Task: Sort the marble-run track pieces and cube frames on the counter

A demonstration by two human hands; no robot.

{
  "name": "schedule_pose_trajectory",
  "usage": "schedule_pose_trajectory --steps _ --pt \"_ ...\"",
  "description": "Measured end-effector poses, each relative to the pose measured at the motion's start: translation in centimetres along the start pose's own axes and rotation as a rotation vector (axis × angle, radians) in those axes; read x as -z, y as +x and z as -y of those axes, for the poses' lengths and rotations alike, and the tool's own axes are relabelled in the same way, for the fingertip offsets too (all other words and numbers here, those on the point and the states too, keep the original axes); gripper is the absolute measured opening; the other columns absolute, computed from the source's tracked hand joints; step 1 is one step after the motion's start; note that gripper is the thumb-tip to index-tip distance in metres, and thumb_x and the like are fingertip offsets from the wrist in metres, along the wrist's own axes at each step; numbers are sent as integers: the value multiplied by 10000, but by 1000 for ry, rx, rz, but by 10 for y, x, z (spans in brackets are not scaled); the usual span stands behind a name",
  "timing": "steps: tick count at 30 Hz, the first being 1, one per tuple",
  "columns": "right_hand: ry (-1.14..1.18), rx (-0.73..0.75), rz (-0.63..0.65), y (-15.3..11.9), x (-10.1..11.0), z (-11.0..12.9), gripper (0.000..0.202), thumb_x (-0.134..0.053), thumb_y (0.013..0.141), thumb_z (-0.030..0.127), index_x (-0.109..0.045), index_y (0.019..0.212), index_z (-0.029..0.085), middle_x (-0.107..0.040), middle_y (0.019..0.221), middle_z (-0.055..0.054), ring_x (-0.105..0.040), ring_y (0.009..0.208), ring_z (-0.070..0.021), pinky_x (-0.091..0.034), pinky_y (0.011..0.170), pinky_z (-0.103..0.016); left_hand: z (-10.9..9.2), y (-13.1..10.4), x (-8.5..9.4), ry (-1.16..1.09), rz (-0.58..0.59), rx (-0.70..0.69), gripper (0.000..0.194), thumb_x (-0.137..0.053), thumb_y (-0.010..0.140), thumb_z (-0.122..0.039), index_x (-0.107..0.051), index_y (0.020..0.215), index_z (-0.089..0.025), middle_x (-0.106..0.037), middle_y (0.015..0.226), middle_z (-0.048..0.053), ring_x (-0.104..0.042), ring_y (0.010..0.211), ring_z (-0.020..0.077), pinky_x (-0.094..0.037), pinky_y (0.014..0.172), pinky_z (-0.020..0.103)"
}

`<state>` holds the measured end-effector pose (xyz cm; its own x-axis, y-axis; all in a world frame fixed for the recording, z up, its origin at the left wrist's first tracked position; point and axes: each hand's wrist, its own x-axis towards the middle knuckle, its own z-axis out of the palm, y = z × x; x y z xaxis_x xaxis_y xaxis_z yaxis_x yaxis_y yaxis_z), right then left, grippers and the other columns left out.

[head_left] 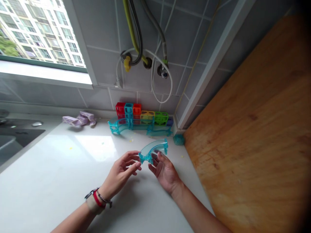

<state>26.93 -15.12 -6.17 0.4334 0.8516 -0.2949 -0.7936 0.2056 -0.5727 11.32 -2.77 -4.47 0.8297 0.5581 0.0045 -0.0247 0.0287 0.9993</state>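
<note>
A curved, see-through blue track piece (155,148) is held above the white counter in my right hand (167,173), whose fingers and thumb close on its underside and right part. My left hand (122,170) reaches toward the piece's left end with fingers apart; the fingertips are beside that end, and I cannot tell whether they touch it. Behind both hands, more clear blue track pieces (139,124) lie along a row of colored plastic blocks (148,117) in red, blue, orange, yellow and green against the wall.
A folded pale purple object (81,119) lies at the back left, near the sink (21,142). A small teal piece (179,139) sits in the right corner by a large wooden board (252,129). Hoses and a white cable (172,81) hang on the tiled wall.
</note>
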Motion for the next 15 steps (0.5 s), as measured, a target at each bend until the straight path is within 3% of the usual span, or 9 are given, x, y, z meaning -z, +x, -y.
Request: schedule_pose_trajectory --steps 4,8,15 --pt "-79 26 59 -3 -1 -3 304 -878 784 295 -726 1043 244 -775 1104 -10 -714 999 -178 -572 880 -324 3 1 1 34 -48 12 477 -768 872 -424 -577 1258 -220 -693 1166 109 -706 881 211 -592 660 307" --pt "-158 43 110 -6 -3 -5 360 -867 790 266 -723 1120 247 -758 1196 -32 -696 1135 -226 -559 968 -386 9 2 3 75 -135 17 514 -813 828 -399 -587 1248 -209 -709 1131 111 -716 916 233 -599 659 306" --pt "-262 75 147 -15 -15 -7 551 -882 754 209 -642 1243 291 -701 1333 -52 -607 1310 -273 -512 1062 -463 8 3 6 78 -202 -16 479 -783 852 -407 -577 1235 -206 -700 1201 126 -726 921 238 -600 636 297"
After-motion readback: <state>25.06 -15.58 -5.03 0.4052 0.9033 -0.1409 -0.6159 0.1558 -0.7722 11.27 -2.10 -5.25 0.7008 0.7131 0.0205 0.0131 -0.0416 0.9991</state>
